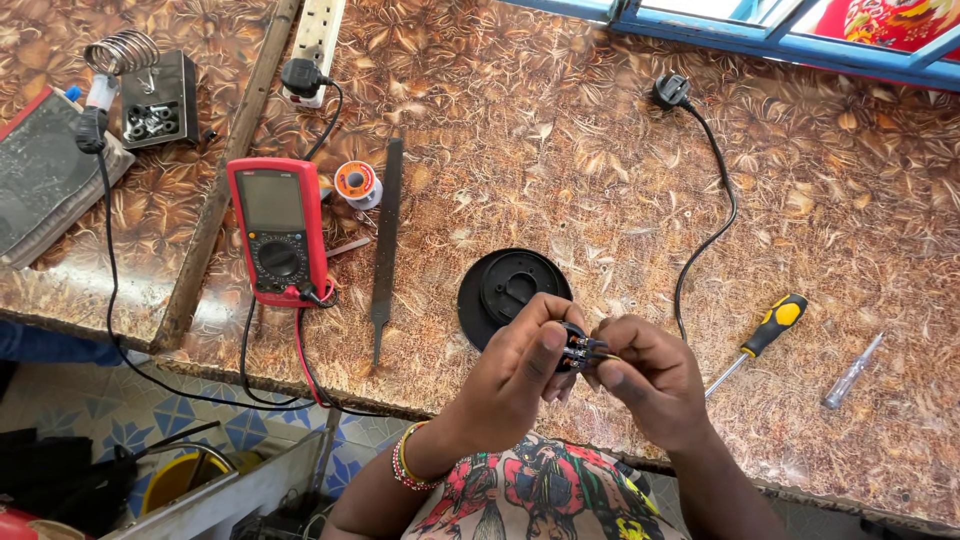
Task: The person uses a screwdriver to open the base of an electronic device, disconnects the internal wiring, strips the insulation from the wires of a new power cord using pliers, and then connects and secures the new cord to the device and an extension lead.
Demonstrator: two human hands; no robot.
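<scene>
Head view: mid-inspection, apparently, with left hand [515,370] and right hand [645,375] both pinched around a small black electrical part [577,350] held above table edge [420,395], near black round base [510,290]; next, probably finer fingertip work.

Bare forearms, a beaded wristband and a boldly printed garment at a workbench.

Both arms are uncovered from wrist to elbow, with no sleeves, watch or rings showing on the left hand [515,375] or the right hand [650,375]. A wristband [405,458] of small beads in red, green, yellow and white circles the left wrist in several strands. Below, the garment [540,495] carries a crowded pattern of figures in red, green, yellow, black and cream.
</scene>
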